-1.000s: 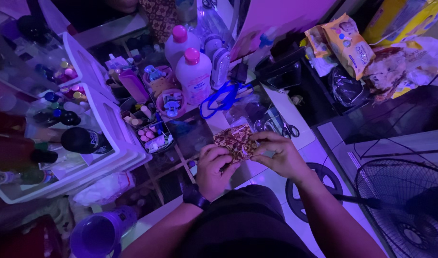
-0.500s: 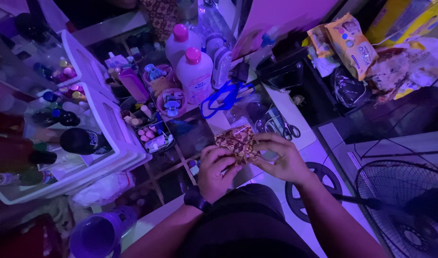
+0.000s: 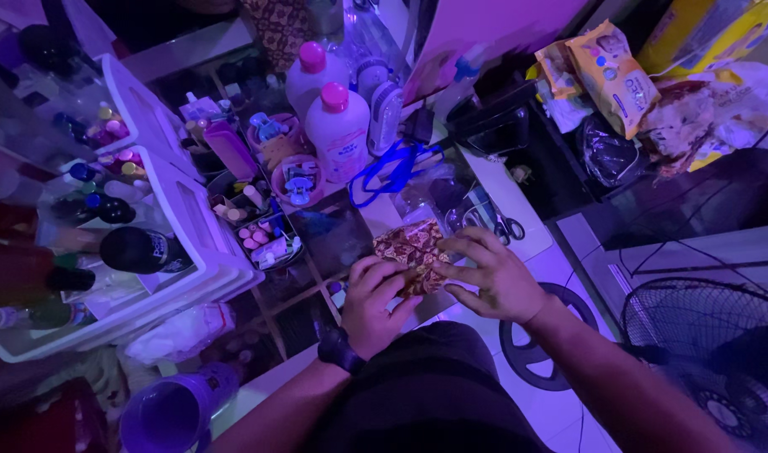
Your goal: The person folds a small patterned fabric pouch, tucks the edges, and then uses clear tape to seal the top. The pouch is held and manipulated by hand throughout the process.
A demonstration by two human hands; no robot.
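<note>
A small folded piece of brown patterned cloth (image 3: 411, 246) sits between both hands above a glass-topped table. My left hand (image 3: 374, 300), with a dark watch at the wrist, grips its lower left edge. My right hand (image 3: 490, 275) holds the right side, its fingers spread over the fabric. The cloth's lower part is hidden behind my fingers.
Two white bottles with pink caps (image 3: 337, 127), small pink cups (image 3: 297, 179), a blue strap (image 3: 391, 170) and scissors (image 3: 508, 227) crowd the table. White trays with dark bottles (image 3: 183, 220) stand at the left. A fan (image 3: 707, 352) lies at the right, snack bags (image 3: 612, 75) behind it.
My right hand has loosened and spread its fingers across the cloth. The cloth has dropped slightly and my left hand has stayed on it.
</note>
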